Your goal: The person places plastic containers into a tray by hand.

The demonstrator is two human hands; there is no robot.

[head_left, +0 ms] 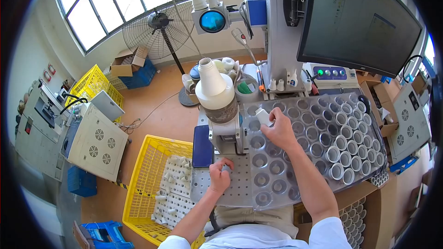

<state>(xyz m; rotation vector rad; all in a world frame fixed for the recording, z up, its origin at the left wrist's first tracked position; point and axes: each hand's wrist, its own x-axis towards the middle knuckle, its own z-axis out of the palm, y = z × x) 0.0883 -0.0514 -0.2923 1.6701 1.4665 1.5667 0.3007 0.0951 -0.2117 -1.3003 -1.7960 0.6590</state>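
Note:
My right hand pinches a small white plastic cup-shaped part above the left side of a clear tray with round pockets. White cups fill the tray's right side. My left hand is curled over the perforated metal plate; a small pale thing seems to show at its fingers, but I cannot make out what it is. Between and beyond my hands stands a large white cone-shaped piece on a dark round base. A dark blue phone-like slab lies beside its mount.
A yellow basket with white pieces on perforated sheets stands at the left. A laser-type head on a column hangs above, with a monitor at upper right. A control box sits behind the tray; a fan stands farther back.

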